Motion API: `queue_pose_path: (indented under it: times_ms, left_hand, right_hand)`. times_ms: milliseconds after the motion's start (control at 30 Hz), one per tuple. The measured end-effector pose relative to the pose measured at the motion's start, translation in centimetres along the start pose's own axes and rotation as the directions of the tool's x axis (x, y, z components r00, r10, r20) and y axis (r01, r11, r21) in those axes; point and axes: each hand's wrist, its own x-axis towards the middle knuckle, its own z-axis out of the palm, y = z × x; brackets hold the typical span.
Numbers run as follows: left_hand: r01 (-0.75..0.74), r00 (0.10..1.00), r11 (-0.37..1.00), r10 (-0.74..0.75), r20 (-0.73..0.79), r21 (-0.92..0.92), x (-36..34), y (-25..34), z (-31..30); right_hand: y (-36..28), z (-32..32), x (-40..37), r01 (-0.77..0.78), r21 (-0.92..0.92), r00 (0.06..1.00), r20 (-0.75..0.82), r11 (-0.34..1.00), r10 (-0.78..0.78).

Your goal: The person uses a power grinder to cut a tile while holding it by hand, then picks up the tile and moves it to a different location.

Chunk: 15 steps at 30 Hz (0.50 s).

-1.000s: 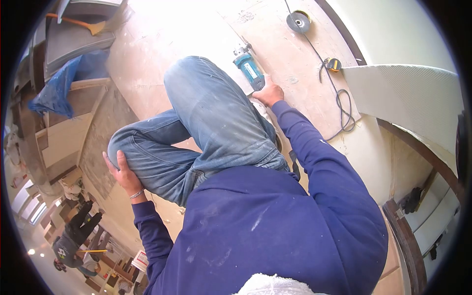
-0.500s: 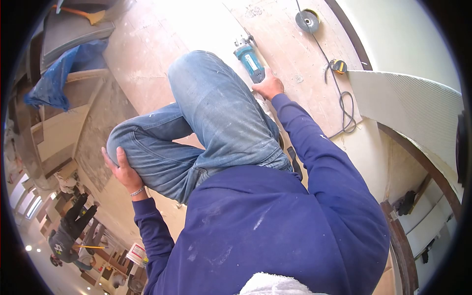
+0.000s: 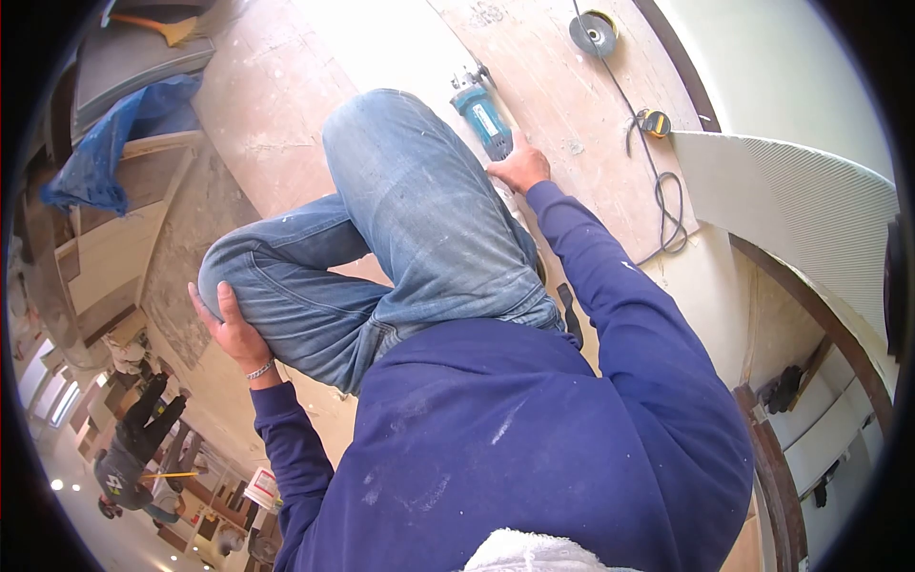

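My right hand (image 3: pixel 519 167) is wrapped round the rear end of a teal trim router (image 3: pixel 484 119), which lies on the wooden boards beyond my raised knee. The router's metal base points away from me, toward a bright white surface. On my other knee (image 3: pixel 233 262) rests my left hand (image 3: pixel 236 334), thumb apart from the fingers, holding nothing; a chain bracelet circles that wrist. A black cord (image 3: pixel 658 172) lies to the right of the router, with a loop in it.
A yellow-black tape measure (image 3: pixel 654 124) and a dark disc or roll (image 3: pixel 593 34) lie right of the router. A curved ribbed panel (image 3: pixel 791 195) stands at right. Blue sheeting (image 3: pixel 124 143) and a brush (image 3: pixel 176 30) are at left. A co-worker (image 3: pixel 138 448) is farther off.
The view has shifted slightly, so the surroundings sit a little farther left. My right hand stays on the router and my left hand on the knee.
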Motion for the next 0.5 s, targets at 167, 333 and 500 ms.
queue_pose_path:
  times_ms: [167,333,500]
  left_hand:
    - [-0.021,1.0,0.997,0.022,-0.008,0.079,0.02,0.0,-0.16]
    - [-0.01,1.0,0.998,0.01,-0.004,0.062,-0.01,0.09,-0.06]
    - [-0.02,1.0,0.996,0.021,-0.012,0.082,0.19,-0.21,-0.17]
  right_hand:
    - [-0.51,0.26,0.4,-0.013,0.016,1.0,0.011,1.0,0.013]
    - [-0.27,0.52,0.37,0.004,0.019,1.0,-0.018,1.0,-0.004]
    - [0.14,0.64,0.31,0.019,0.012,1.0,-0.007,1.0,-0.019]
